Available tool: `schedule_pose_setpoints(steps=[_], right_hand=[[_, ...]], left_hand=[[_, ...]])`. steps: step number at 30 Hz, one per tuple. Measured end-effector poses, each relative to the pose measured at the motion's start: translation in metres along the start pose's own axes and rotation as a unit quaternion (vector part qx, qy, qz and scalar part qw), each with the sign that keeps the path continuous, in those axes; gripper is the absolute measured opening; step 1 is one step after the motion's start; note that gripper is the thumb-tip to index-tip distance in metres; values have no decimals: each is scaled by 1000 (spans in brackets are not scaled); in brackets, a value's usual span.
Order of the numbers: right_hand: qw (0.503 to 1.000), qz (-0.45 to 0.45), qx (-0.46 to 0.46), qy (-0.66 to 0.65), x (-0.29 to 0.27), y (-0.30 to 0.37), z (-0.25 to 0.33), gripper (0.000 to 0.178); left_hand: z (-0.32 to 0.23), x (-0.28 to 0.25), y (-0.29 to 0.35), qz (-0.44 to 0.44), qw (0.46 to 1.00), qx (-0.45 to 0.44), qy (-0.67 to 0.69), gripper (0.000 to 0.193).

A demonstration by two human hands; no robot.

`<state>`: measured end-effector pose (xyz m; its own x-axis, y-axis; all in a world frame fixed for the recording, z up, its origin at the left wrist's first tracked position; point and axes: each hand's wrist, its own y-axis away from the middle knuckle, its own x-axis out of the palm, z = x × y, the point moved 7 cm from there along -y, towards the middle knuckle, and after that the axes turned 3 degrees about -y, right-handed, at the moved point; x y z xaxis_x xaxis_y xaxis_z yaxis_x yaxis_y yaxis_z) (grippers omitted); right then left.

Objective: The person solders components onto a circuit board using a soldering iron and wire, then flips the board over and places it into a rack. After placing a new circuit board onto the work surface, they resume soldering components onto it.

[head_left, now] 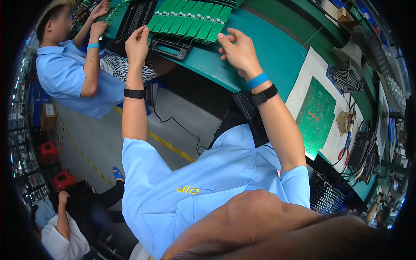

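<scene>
A row of green circuit board panels [190, 19] with a pale strip of components lies across the far part of the green bench. My left hand [138, 45] is at the near left corner of the panels, thumb and fingertips pinched together at the edge of a panel. My right hand [239, 51] is beside the near right corner. Its thumb tip is close to the panel edge, its forefinger stretched apart from the thumb, and the other fingers curled. A black slotted holder [171, 48] lies under the near side of the panels, between my hands.
To the right, a large green circuit board [317, 113] lies on a white sheet [299, 89], near a small fan [346, 79] and red-handled pliers [343, 155]. A black rack [135, 19] stands left of the panels. A co-worker in a blue shirt [65, 69] sits at the left. Wrist-strap cables hang below.
</scene>
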<state>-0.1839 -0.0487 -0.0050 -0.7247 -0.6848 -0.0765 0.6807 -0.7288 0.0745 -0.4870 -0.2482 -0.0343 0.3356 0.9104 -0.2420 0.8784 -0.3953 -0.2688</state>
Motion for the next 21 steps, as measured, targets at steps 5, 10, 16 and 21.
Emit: schedule_pose_setpoints(steps=[5, 10, 16, 21], right_hand=[[1000, 13, 5, -7, 7, -14, 1, 67], [1000, 13, -4, -6, 8, -20, -4, 66], [999, 7, -16, -30, 8, -17, 1, 65], [997, 4, -45, -64, -8, -2, 21, 64]], left_hand=[[2, 3, -3, -9, 1000, 15, -10, 32], [1, 3, -2, -20, 1000, 8, 13, 30], [-8, 4, 4, -24, 996, -48, 71, 28], [-36, 2, 10, -21, 984, -32, 172, 28]])
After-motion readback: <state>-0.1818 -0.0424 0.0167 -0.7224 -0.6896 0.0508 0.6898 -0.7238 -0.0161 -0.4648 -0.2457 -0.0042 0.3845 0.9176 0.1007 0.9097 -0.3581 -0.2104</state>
